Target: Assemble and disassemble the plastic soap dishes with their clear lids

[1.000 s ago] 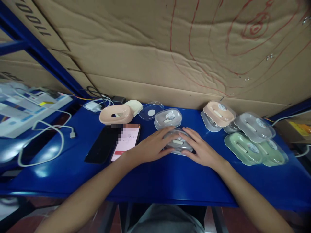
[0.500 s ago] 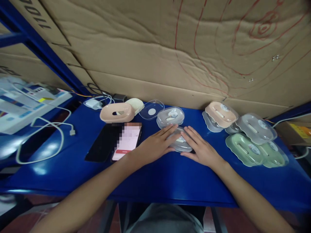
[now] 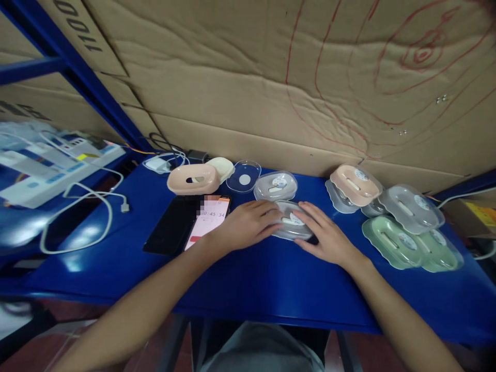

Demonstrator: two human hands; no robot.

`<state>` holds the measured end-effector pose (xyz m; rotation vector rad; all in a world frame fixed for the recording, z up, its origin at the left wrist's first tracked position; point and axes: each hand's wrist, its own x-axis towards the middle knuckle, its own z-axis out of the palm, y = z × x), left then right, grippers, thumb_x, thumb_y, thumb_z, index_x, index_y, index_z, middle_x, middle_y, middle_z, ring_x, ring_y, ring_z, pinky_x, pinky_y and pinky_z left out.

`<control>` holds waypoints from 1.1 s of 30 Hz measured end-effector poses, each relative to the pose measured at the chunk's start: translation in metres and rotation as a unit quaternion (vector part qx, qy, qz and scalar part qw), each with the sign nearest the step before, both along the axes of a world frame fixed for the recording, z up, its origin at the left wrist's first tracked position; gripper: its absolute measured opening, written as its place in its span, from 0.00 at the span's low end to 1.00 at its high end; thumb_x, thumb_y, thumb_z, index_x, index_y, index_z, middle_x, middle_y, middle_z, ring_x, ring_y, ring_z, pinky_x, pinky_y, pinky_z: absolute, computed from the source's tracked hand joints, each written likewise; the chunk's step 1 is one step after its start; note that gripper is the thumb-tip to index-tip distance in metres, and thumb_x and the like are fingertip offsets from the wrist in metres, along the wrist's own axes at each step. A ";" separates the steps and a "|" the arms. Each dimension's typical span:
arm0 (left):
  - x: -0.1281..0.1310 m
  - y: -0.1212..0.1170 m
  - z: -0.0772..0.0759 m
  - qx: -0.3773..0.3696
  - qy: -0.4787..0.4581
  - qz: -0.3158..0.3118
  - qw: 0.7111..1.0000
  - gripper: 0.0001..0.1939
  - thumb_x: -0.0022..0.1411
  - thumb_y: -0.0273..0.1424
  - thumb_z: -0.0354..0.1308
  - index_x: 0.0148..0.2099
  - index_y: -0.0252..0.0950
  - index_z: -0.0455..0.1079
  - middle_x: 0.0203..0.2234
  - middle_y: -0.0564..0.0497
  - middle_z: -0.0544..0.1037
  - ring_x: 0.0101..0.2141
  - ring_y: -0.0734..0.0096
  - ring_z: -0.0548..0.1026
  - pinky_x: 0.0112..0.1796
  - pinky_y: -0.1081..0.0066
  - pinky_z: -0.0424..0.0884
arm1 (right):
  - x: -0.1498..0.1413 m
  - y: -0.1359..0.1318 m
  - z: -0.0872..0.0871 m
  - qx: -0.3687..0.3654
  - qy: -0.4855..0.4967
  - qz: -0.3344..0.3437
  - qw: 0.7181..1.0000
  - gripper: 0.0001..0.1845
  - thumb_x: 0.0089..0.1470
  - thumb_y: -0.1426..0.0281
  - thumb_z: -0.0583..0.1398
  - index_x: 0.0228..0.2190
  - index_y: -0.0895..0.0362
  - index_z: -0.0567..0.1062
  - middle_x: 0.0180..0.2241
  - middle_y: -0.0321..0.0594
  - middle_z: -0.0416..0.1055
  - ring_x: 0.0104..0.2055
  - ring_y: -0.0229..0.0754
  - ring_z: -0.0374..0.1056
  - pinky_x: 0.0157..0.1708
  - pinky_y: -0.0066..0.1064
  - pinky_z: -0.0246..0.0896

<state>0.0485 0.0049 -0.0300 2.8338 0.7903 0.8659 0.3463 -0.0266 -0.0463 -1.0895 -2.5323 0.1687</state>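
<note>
A grey soap box (image 3: pixel 291 231) with a clear lid and a round label lies on the table in front of me. My left hand (image 3: pixel 253 223) grips its left side, the fingers bent over the lid's edge. From the right, my right hand (image 3: pixel 323 233) holds the same box, fingers across the lid and thumb low at the front edge. Just behind it sits a second grey soap box (image 3: pixel 267 192), also lidded and labelled, close to my left fingertips. Part of the front box's rim is hidden under my fingers.
Rightward are a peach soap box (image 3: pixel 366 192), a grey one (image 3: pixel 424 214) and green ones (image 3: pixel 377 243). Behind left stand a peach base (image 3: pixel 178 181), cream insert (image 3: pixel 225 168) and clear lid (image 3: pixel 253 168). A phone (image 3: pixel 209 219), white cable (image 3: pixel 110 217) and power strip (image 3: pixel 23 194) lie left.
My left fingers have drawn back leftward from the lid's top to its side, so more of the label shows. My right hand stays on the box. The view has shifted slightly.
</note>
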 end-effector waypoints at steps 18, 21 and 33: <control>-0.037 0.046 -0.028 -0.062 0.117 0.283 0.950 0.18 0.74 0.35 0.53 0.60 0.38 0.75 0.59 0.38 0.79 0.57 0.46 0.78 0.58 0.45 0.73 | 0.007 0.000 0.001 0.100 -0.051 -0.186 0.976 0.36 0.70 0.49 0.57 0.70 0.51 0.60 0.68 0.57 0.62 0.68 0.69 0.61 0.63 0.65 0.62; -0.036 0.045 -0.022 -0.057 0.107 0.282 0.952 0.14 0.73 0.32 0.53 0.53 0.39 0.77 0.52 0.41 0.83 0.50 0.49 0.81 0.51 0.52 0.77 | 0.005 -0.002 0.005 0.104 -0.055 -0.189 0.975 0.31 0.71 0.52 0.56 0.68 0.53 0.65 0.62 0.56 0.68 0.61 0.65 0.67 0.58 0.60 0.66; -0.025 0.027 0.016 -0.050 -0.110 0.258 0.958 0.13 0.79 0.38 0.50 0.52 0.37 0.73 0.47 0.43 0.83 0.48 0.54 0.81 0.53 0.54 0.74 | 0.006 0.000 0.008 0.113 -0.047 -0.195 0.973 0.25 0.72 0.62 0.57 0.65 0.54 0.68 0.56 0.56 0.72 0.57 0.63 0.72 0.55 0.58 0.72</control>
